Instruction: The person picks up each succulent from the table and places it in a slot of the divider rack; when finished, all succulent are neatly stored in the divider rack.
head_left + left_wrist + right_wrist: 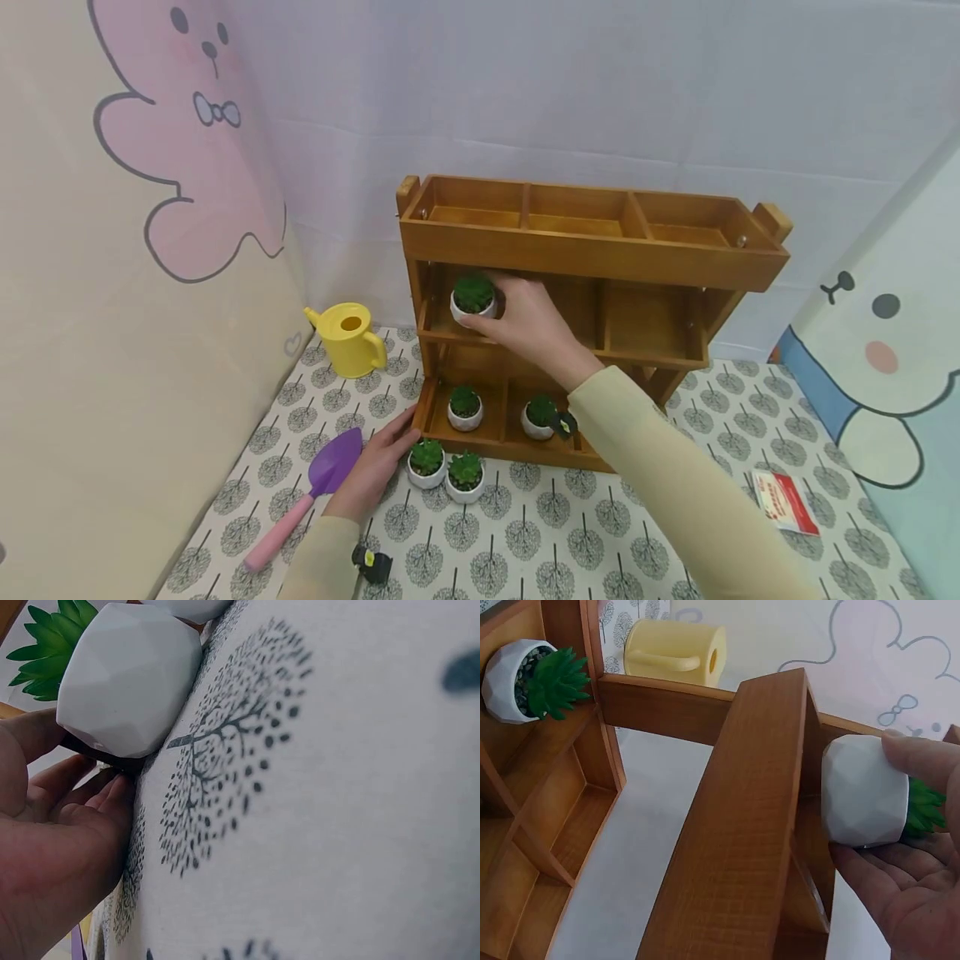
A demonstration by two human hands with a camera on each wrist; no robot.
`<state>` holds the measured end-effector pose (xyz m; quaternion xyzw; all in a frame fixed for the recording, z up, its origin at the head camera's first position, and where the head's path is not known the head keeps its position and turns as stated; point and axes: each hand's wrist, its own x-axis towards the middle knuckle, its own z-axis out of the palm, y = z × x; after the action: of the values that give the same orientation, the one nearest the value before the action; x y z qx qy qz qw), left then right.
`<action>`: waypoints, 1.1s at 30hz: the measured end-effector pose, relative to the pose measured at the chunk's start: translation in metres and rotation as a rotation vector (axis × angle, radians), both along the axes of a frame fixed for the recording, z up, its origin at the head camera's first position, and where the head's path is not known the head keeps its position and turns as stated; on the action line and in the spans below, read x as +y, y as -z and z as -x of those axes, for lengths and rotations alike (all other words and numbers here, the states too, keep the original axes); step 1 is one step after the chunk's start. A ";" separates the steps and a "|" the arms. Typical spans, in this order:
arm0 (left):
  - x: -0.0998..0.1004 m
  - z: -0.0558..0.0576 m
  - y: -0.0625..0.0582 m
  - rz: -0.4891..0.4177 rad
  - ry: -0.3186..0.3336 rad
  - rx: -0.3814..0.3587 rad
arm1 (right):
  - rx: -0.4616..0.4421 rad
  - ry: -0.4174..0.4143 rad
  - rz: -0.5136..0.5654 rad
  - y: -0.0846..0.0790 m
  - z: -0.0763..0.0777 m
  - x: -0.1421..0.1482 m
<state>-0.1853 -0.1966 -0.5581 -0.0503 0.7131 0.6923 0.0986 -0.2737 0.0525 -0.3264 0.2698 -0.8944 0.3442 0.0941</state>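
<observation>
While the right hand (522, 312) pinched the succulent pot (474, 312) between thumb and fingers, parted only by the pot's width, the left hand (380, 460) lay below and left of that grip, thumb and fingers about the lower corner of the wooden rack (592, 253). The pot was at the left compartment of the middle tier, just under the overhanging top tray; whether its base touched the shelf floor could not be told.

Good work here, by judgement, called for keeping the pot level, its leaves clear of the board above the grip and its base clear of the front lip below. The thumb was best kept on the rim, the fingers loosened only once the base sat flat, and the rack steadied from the left. Two pots on the lowest tier, one (465, 408) beneath the grip and another (537, 417) below and to its right, needed a clear forearm.

As for direction, the leaves pointed upward and the base down, the pot standing roughly upright. Squat and rounded, it showed no marked long axis; its central axis ran from base to leaves.
</observation>
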 end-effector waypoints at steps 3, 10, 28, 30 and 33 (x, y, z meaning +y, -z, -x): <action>-0.001 0.000 0.000 0.002 0.003 -0.004 | 0.005 0.002 -0.033 0.000 0.006 -0.007; -0.001 -0.003 -0.002 -0.010 0.009 -0.006 | -0.005 0.029 -0.107 0.008 0.016 -0.015; -0.005 -0.005 -0.004 0.010 0.000 -0.012 | -0.032 0.058 -0.177 0.011 0.015 -0.036; -0.005 -0.006 -0.004 0.008 -0.001 -0.008 | -0.050 0.068 -0.178 0.010 0.014 -0.037; -0.005 -0.006 -0.004 0.010 -0.001 -0.006 | -0.075 0.089 -0.188 0.009 0.011 -0.037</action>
<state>-0.1789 -0.2019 -0.5543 -0.0534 0.7162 0.6886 0.1003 -0.2849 0.0152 -0.3351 0.2245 -0.9367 0.2638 0.0502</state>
